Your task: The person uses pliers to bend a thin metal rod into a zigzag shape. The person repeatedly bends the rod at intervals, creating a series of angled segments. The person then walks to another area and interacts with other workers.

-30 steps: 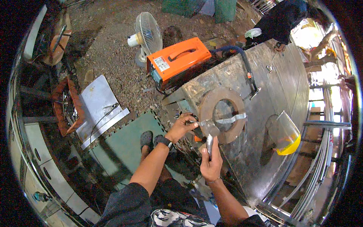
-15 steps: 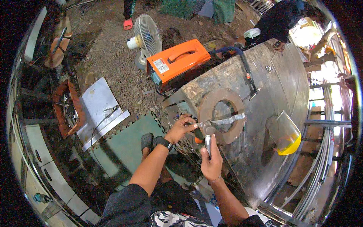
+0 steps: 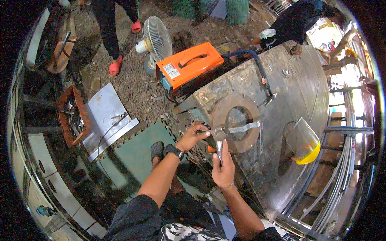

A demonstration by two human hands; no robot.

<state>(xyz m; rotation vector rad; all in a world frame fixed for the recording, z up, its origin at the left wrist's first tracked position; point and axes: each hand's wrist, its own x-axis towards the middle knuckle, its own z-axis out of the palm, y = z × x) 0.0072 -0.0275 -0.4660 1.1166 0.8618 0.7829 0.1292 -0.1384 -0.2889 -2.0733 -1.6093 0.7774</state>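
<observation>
Fingers of the left hand (image 3: 193,137) pinch a metal strip (image 3: 244,127) crossing a brown ring (image 3: 219,114) on the bench (image 3: 277,102); the right hand (image 3: 223,170) grips a hammer (image 3: 219,139).

Left forearm (image 3: 161,175) angles toward one o'clock, left hand (image 3: 194,136) pinching — right forearm (image 3: 242,207) toward eleven, right hand (image 3: 223,172) curled in a grip.

Black short sleeves (image 3: 134,217), dark wristwatch (image 3: 173,150), thin bracelet (image 3: 229,186), pale shirt print (image 3: 183,233), dark clogs (image 3: 157,149)
</observation>
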